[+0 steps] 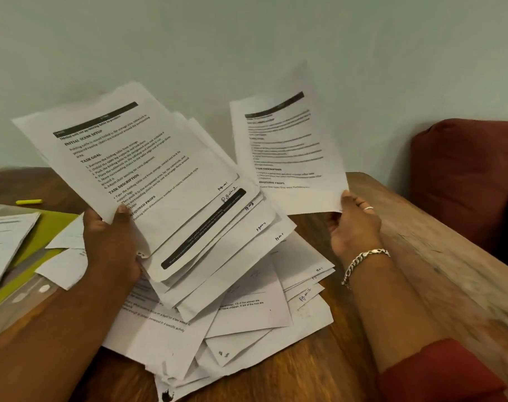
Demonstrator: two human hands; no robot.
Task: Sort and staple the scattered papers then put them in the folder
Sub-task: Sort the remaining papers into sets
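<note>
My left hand (113,242) grips a fanned stack of printed pages (165,181) by its lower left edge, thumb on the top sheet, holding it tilted above the table. My right hand (353,224) pinches a single printed sheet (287,158) by its bottom right corner and holds it upright to the right of the stack. Under both lies a loose pile of scattered papers (247,323) on the wooden table (421,256). A yellow-green folder (43,236) lies at the left, partly covered by papers.
A yellow highlighter (29,202) lies at the far left of the table. A clear plastic sleeve (23,297) sits over the folder's near edge. A dark red cushion (464,175) stands against the wall beyond the table's right edge.
</note>
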